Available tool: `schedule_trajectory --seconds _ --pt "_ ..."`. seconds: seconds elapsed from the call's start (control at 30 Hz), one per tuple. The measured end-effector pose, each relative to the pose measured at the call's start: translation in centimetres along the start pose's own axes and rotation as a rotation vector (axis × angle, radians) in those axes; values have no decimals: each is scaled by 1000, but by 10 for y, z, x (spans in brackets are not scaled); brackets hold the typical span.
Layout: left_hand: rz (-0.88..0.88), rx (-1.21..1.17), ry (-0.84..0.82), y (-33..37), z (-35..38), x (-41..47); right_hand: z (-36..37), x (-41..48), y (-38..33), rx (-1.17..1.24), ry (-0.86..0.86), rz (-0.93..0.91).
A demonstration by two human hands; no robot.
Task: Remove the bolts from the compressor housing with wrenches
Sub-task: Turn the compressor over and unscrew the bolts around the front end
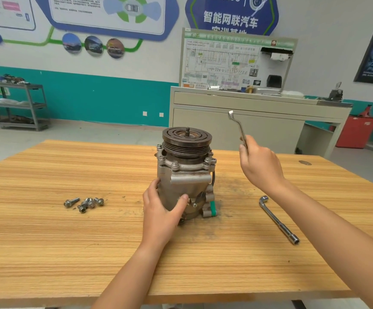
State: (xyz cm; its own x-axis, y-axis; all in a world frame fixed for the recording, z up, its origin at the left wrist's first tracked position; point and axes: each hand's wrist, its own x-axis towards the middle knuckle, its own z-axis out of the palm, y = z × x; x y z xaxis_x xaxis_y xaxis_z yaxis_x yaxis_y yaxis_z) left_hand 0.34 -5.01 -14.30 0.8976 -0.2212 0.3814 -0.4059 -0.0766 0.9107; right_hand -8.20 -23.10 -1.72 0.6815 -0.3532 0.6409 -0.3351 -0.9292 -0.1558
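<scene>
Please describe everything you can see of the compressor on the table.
The compressor is a grey, worn metal body standing upright near the middle of the wooden table. A dark grooved pulley with a short threaded shaft tops it. Bolts sit in the flange below the pulley. A green piece shows near its base. The left hand holds its lower side.

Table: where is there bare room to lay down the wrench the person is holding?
The table is bare at near left, in front of the loose bolts, and behind them at far left. A narrower gap lies between the compressor and the second wrench lying at right. Crowded: around the compressor, which the left hand holds.
</scene>
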Motion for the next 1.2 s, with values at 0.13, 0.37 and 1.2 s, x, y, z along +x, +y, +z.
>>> schedule_trajectory --seconds 0.13,0.37,1.2 --pt "-1 3 2 0 1 1 -36 -17 -16 -236 -104 -34" --pt "0 -1 1 -1 0 0 -72 -39 -55 -560 -264 -221" --pt "-3 -13 0 0 1 0 -74 -13 -59 -784 -435 -409"
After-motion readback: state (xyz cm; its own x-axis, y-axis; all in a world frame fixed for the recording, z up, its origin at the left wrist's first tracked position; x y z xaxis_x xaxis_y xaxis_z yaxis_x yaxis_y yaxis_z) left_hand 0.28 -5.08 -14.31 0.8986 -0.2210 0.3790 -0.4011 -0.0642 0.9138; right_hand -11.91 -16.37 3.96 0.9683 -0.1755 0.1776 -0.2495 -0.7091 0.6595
